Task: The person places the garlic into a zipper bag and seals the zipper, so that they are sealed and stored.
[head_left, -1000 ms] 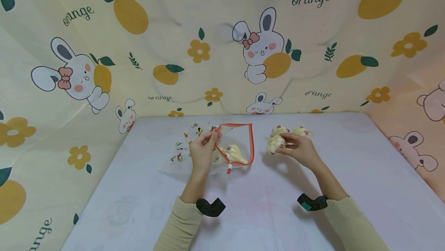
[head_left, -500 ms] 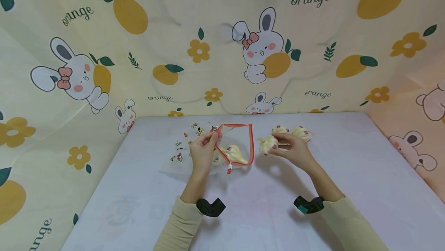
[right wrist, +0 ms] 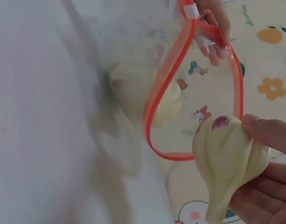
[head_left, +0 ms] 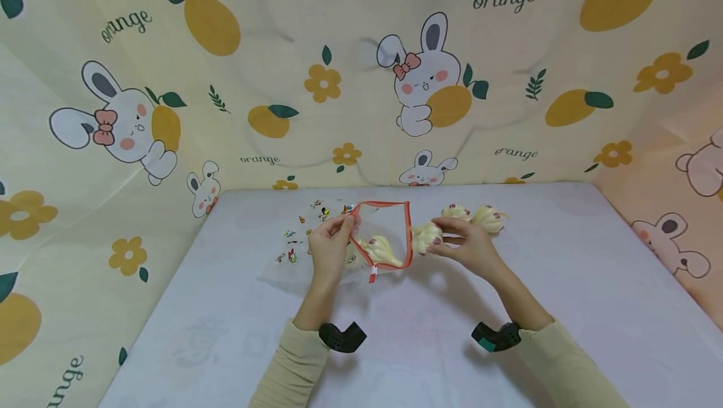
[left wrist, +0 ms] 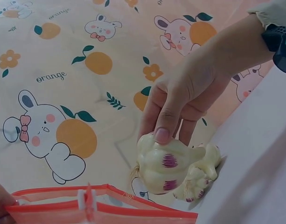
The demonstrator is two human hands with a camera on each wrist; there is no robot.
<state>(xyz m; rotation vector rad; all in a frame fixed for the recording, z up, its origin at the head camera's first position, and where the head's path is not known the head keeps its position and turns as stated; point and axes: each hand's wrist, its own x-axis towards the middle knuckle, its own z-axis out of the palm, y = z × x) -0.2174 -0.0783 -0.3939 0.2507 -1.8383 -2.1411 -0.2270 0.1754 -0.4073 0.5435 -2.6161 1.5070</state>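
Note:
My left hand (head_left: pixel 329 243) pinches the red-edged mouth of a clear zip bag (head_left: pixel 409 232) printed with small cartoon figures, and the mouth gapes toward the right. Inside the bag lies a garlic bulb (head_left: pixel 381 250), seen through the plastic in the right wrist view. A second garlic bulb (left wrist: pixel 163 161), cream with purple streaks, is held between the thumb and fingers of my right hand (head_left: pixel 471 248). This bulb is right at the bag's opening in the head view. Its stem points down toward the camera in the right wrist view.
Two more garlic bulbs, one at the left (head_left: pixel 456 211) and one at the right (head_left: pixel 489 219), lie on the white table (head_left: pixel 226 345) behind my right hand. A patterned cloth (head_left: pixel 339 31) with rabbits and oranges hangs behind the table.
My right hand has carried its garlic bulb leftward from beside the other bulbs to the bag's mouth. The left hand and the bag have stayed in place.

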